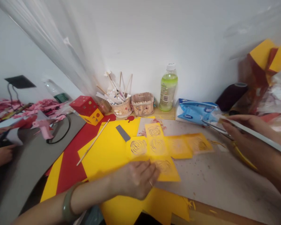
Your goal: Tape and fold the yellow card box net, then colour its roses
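My left hand [141, 178], a green bangle [69, 203] on its wrist, is closed at the near left edge of a cross-shaped yellow paper cutout [179, 145]; its fingertips are partly hidden. Ring-like slits are cut into the cutout's panels. At the right, my right hand [255, 134] is closed round a long white strip [255, 129]. Scissors [216, 127] with a yellow handle show beside and below that hand; whether it also grips them I cannot tell. Beneath my left arm lie yellow paper sheets [107, 143] and a red sheet [75, 156].
A grey metal strip [123, 133] and thin wooden stick [93, 142] lie on the yellow paper. Behind stand a red-and-yellow paper cube [85, 107], two baskets, a green drink bottle [168, 90] and a tissue pack [195, 111]. Far left: a pink glue gun [43, 126] and another person's hand [1, 157].
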Available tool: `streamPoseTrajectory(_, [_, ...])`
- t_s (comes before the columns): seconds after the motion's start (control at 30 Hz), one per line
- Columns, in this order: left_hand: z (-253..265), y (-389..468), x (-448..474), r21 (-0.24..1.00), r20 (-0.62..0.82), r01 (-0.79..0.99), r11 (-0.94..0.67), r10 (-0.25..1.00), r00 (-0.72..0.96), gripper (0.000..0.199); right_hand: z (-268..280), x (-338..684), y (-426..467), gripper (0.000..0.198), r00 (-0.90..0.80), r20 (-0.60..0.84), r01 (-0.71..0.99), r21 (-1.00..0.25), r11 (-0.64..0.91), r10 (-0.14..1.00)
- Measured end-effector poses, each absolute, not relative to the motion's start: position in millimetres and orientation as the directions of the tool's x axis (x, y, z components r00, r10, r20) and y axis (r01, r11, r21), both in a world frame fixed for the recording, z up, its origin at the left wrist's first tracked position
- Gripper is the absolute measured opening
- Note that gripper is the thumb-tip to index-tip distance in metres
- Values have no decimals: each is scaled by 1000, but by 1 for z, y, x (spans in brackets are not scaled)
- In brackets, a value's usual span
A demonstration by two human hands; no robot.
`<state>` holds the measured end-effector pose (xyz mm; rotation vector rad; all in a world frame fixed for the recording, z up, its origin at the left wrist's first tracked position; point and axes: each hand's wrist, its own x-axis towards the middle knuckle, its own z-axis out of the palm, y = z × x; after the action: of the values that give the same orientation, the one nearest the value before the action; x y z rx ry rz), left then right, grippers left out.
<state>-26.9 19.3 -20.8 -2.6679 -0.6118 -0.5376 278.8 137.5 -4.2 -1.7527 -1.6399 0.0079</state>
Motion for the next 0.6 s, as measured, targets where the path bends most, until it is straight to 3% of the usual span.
streamPoseTrajectory(0.2, [-28,2,13,-84,414,452,-888,382,826,31,18,269,126,27,199,441,829,-552,89,875])
streamPoseTrajectory(0.33, [-29,10,18,181,428,522,-833,545,721,29,26,259,112,32,214,444,799,-592,105,870])
streamPoseTrajectory(0.4, [-27,22,16,440,391,555,-706,707,589,27,28,255,107,33,199,440,783,-609,129,875])
streamPoseTrajectory(0.47, [-25,38,14,702,232,549,-454,874,427,23,28,252,103,32,176,413,751,-643,149,893])
streamPoseTrajectory(0.53, [-26,52,13,838,43,508,-200,952,304,20,27,248,100,33,160,368,696,-700,160,916])
streamPoseTrajectory(0.6, [-30,63,13,883,-67,465,-64,963,259,23,26,243,96,33,123,310,632,-757,166,943])
